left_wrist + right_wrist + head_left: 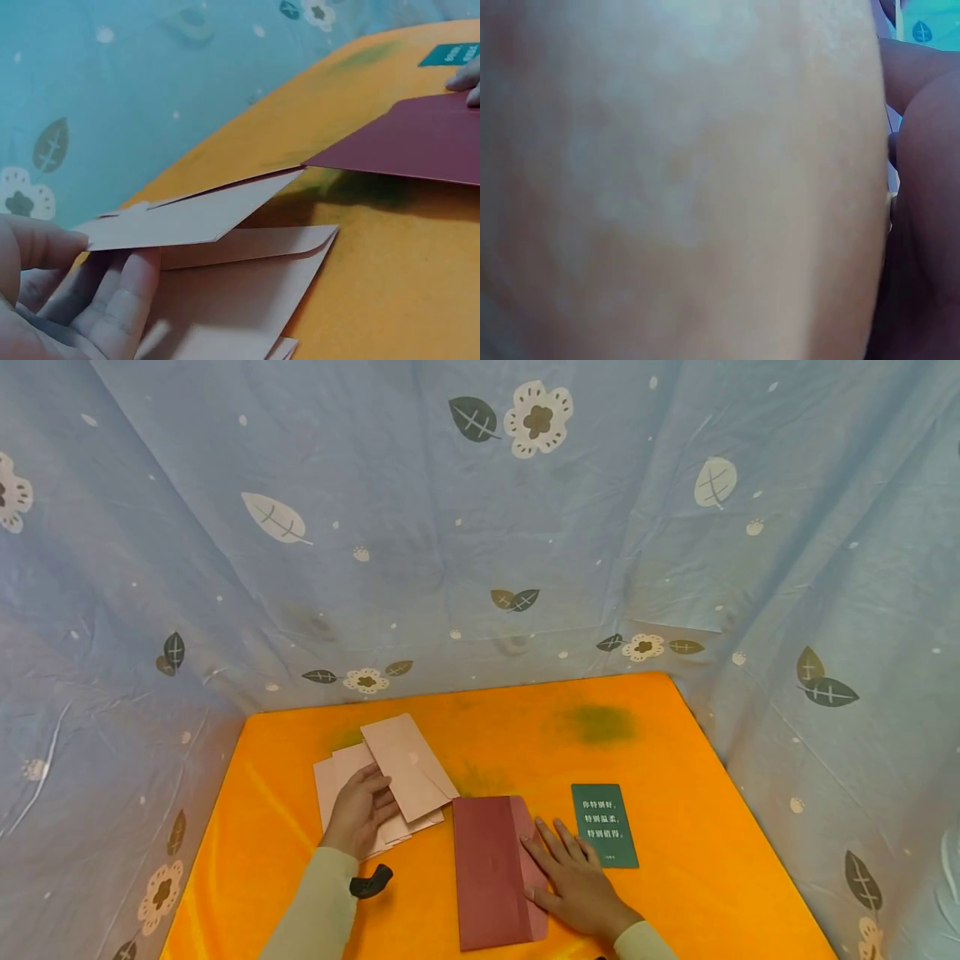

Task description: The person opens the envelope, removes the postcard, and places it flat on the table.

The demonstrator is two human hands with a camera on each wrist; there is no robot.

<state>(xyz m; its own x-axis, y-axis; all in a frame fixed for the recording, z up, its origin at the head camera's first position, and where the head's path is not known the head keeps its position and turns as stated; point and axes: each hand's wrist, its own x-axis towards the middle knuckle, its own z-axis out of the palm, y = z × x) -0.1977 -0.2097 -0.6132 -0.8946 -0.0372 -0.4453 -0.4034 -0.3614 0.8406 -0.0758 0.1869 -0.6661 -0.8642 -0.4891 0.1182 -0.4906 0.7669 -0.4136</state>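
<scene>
My left hand (pixel 360 814) pinches a pale pink envelope (pixel 408 764) by its edge, thumb above and fingers beneath. In the left wrist view this envelope (pixel 195 214) is raised over several more pink envelopes (pixel 217 300), which lie overlapping on the table. Its far corner meets the edge of a dark red envelope (pixel 483 868) lying in front of me. Across that red envelope's flap, on its right side, my right hand (pixel 577 885) rests with fingers extended. Blurred skin fills most of the right wrist view, hiding what that hand touches there.
A dark green card (pixel 615 827) with white writing lies just beyond the right hand. Yellow-orange cloth (pixel 517 735) covers the table. Blue patterned curtains (pixel 420 543) enclose it at the back and both sides. A black strap end (pixel 371 882) sticks out at the left wrist.
</scene>
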